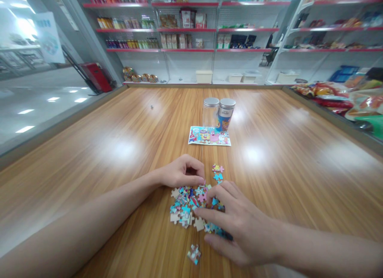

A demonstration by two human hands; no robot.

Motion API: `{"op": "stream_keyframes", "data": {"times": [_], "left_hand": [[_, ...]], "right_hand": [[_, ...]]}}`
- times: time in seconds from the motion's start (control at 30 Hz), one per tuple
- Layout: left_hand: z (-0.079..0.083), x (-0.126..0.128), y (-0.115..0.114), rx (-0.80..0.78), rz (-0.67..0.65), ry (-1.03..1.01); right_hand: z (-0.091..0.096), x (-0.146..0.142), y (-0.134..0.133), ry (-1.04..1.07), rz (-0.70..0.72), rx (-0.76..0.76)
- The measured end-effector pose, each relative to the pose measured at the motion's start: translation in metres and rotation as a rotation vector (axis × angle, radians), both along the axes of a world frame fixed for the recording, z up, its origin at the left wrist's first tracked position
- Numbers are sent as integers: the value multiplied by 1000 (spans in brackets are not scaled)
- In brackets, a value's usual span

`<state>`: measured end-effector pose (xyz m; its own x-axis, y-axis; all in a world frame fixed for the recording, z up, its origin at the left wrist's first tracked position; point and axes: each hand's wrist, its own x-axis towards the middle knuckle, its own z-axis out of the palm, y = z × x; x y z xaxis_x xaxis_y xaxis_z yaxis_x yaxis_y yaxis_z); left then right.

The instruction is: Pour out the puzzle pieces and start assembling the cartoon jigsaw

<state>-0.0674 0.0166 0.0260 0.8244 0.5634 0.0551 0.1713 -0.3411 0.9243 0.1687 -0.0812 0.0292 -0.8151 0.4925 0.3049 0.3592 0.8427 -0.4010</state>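
Observation:
A heap of small jigsaw puzzle pieces (184,209) lies on the wooden table, some picture side up and some showing plain backs. My left hand (184,172) curls at the heap's far edge, thumb and forefinger closed on a jigsaw puzzle piece that is mostly hidden. Over the heap's right side, my right hand (236,220) has its fingers spread, with fingertips among the pieces and none visibly held. A lone piece (194,254) sits nearer to me. Beyond the right hand are a yellow-and-pink piece (218,168) and a blue piece (218,177).
A cartoon picture sheet (209,136) lies beyond my hands. Behind it stand a clear jar (211,112) and a blue-labelled jar (226,115), both with silver lids. Snack bags (326,95) are at the right table edge. Stocked shelves (187,29) line the back.

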Motion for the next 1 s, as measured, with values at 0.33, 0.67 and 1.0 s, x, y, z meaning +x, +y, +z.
{"op": "stream_keyframes", "data": {"times": [0.33,0.67,1.0], "left_hand": [[-1,0,0,22,2,2],[-4,0,1,24,7,-3],[-5,-1,0,21,36,-2]], "right_hand": [[-5,-1,-1,22,8,85],[-7,-6,-1,68,12,133],[5,-14,12,-44,33,168]]}}
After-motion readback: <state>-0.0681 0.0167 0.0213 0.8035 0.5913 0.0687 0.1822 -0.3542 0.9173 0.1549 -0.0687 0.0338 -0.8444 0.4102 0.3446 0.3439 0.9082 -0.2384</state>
